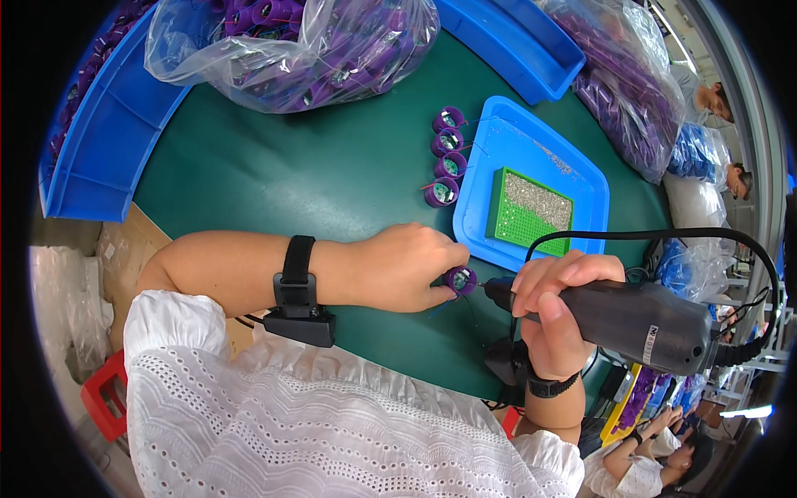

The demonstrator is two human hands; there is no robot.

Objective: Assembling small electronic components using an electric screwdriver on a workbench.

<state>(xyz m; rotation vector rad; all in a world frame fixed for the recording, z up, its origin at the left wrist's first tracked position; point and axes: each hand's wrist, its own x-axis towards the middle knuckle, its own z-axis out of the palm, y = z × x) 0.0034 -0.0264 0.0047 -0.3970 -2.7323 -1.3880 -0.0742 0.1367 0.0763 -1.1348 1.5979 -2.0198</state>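
Note:
Between the thumb and fingers of my left hand [407,266] is a small purple cylindrical housing [461,281] with a circuit board inside and thin wires. My right hand [558,303] is wrapped round a black corded electric screwdriver [631,319], its tip pointing left at the housing's edge; whether the bit touches cannot be made out. Beyond my hands, a blue tray [470,199] carries a green perforated screw plate [496,217] strewn with small silvery screws [538,199]. Along the tray's left side stands a row of several similar purple housings [446,167].
A clear plastic bag [332,58] of purple housings lies at the back. Blue bins stand at the left [116,133] and far right [523,46], near another bag of purple parts [627,100]. The screwdriver's black cable [664,233] arches over the right side. Other people sit further right.

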